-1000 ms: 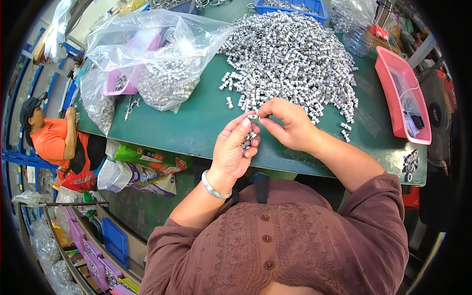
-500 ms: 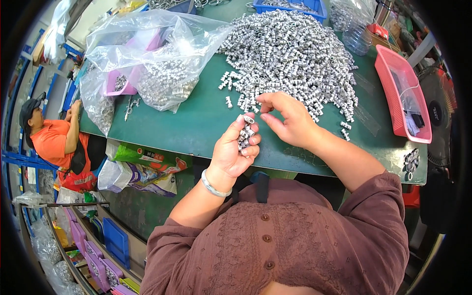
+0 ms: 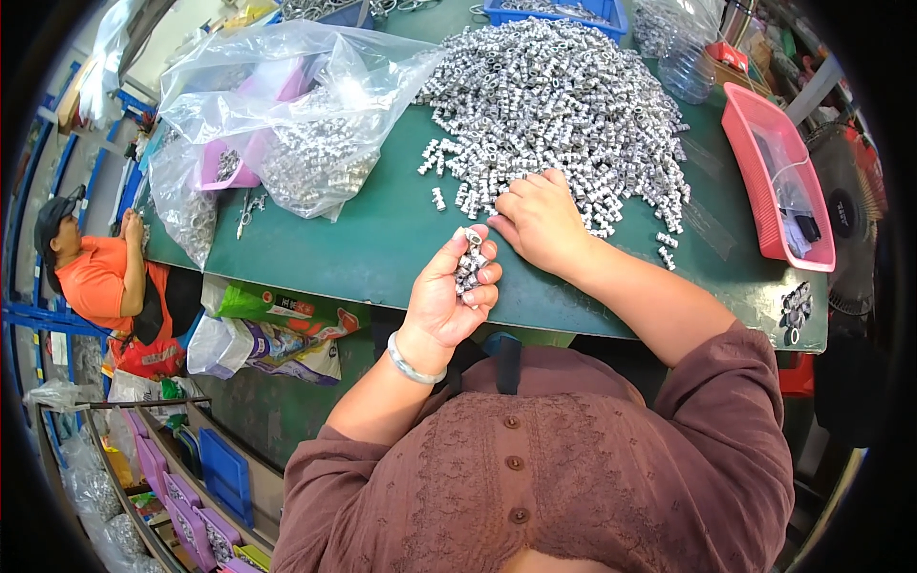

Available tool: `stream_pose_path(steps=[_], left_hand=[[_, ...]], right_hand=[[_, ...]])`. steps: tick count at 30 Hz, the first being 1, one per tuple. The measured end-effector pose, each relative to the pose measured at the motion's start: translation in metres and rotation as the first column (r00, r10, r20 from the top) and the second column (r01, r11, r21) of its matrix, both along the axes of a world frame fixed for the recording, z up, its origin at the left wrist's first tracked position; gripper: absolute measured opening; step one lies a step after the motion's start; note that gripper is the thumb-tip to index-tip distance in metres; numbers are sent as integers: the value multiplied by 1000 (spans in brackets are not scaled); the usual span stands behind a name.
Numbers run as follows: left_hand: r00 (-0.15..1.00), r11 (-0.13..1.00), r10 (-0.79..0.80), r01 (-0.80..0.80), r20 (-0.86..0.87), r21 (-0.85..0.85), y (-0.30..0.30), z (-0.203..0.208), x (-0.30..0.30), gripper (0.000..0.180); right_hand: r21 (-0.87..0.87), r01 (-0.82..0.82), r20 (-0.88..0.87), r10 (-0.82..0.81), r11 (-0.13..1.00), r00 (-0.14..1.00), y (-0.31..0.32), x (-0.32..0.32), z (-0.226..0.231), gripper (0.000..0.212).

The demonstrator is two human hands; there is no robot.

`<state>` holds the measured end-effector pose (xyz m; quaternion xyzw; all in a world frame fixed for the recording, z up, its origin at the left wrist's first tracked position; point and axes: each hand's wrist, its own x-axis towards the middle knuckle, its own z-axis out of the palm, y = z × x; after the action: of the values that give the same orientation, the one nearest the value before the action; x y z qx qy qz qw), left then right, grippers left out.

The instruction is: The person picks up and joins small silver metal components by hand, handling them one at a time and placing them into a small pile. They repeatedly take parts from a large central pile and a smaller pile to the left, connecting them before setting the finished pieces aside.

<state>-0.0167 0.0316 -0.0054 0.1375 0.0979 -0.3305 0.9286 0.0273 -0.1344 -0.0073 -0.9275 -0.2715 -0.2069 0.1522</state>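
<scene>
A large heap of small silvery ribbed metal pieces (image 3: 564,105) with oval openings lies on the green table. Palm up in front of it, my left hand (image 3: 444,296) is closed round several of the same metal pieces (image 3: 470,267), one held at the thumb and fingertips. My right hand (image 3: 544,222) is at the heap's near edge, back of the hand up and fingers curled down. Whatever is between its fingers is hidden.
Clear plastic bags (image 3: 320,162) of metal parts and a pink scoop (image 3: 229,164) stand at left. A pink basket (image 3: 778,177) is at right, a blue tray (image 3: 559,13) at the back. At far left a person in orange (image 3: 100,282) works near bins.
My right hand has moved slightly left and its fingers have curled down beside the heap. The left hand stays nearly in place, still round the metal pieces.
</scene>
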Motion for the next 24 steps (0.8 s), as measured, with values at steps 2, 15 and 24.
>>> stream_pose_path(steps=[2,15,24], left_hand=[[1000,1000,-5,5,-15,-12,0,1,0,18],[989,962,144,-148,32,228,4,8,-2,25],[981,923,95,-150,168,354,-6,12,-1,20]], right_hand=[[26,-5,7,5,1000,1000,-1,1,-1,14],[640,-191,-117,341,744,933,-7,-8,14,13],[441,-502,259,431,744,865,-3,-13,27,19]])
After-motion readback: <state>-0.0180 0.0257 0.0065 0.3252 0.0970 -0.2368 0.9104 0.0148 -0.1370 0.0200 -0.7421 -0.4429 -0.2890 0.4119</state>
